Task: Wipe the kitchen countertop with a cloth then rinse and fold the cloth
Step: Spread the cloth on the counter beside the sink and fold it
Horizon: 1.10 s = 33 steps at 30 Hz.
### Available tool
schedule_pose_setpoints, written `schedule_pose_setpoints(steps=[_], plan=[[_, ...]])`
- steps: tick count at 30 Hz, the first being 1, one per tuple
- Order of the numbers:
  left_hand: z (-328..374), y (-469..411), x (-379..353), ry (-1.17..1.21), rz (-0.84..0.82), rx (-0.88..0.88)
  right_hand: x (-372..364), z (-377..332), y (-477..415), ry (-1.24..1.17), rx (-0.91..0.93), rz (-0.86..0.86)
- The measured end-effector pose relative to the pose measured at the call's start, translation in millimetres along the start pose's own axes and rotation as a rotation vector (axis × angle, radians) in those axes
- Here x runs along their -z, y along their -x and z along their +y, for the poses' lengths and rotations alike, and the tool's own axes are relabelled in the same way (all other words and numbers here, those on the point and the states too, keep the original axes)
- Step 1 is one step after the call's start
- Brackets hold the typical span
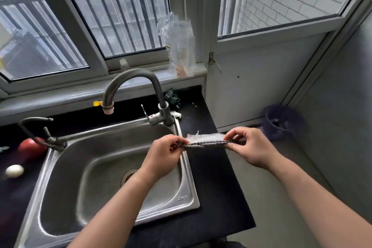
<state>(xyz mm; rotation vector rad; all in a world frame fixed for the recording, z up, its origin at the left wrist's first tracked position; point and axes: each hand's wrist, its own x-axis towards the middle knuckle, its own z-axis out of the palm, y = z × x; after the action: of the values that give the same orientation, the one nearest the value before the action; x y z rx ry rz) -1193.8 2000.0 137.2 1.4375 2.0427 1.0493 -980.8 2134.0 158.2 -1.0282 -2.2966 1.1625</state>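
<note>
Left forearm (pixel 120 203) and right forearm (pixel 314 197) are reaching forward from the bottom edge. The left grip (pixel 165 152) is pinching one end of the cloth (pixel 207 142) between thumb and curled fingers, and the right grip (pixel 248 147) is pinching the other end the same way. The cloth is hanging taut in the air between them, touching nothing below. Its long axis is running left to right, roughly level, with the pale fluffy face turned up and the grey edge facing the camera. Both grips are sitting equally close to it, so either could carry its end across to the other for a fold, which looks like the step in hand. Below, the cloth is spanning the right rim of the sink (pixel 187 203) and the narrow dark tabletop (pixel 221 197). That strip is ending just right of the right grip, dropping to the floor, so room for laying the cloth flat is looking tight. Farther back, the faucet (pixel 138 80) is arching clear of both grips.
</note>
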Motion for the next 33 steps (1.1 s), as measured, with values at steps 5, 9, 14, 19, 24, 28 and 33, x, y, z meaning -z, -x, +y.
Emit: schedule_pose_setpoints(steps=[5,9,14,19,24,28,33], plan=[[-32,33,-32,-0.091,-0.182,0.054,-27,41,23,0.092,-0.137,-0.232],[-48,57,-57,-0.124,-0.359,0.130,-51,77,39,0.177,-0.243,-0.391],[-47,21,-63,-0.105,-0.050,0.244,-54,82,-1,0.101,-0.207,-0.191],[-57,-13,-84,-0.309,0.013,0.205,-71,94,-43,0.093,-0.354,-0.040],[-70,12,-109,-0.352,-0.162,0.207,-87,113,-18,0.160,-0.561,-0.213],[-69,24,-116,-0.197,-0.029,0.267,-99,119,1,0.228,-0.525,-0.080],[-68,29,-116,-0.211,-0.003,0.330,-105,118,8,0.305,-0.474,0.004]])
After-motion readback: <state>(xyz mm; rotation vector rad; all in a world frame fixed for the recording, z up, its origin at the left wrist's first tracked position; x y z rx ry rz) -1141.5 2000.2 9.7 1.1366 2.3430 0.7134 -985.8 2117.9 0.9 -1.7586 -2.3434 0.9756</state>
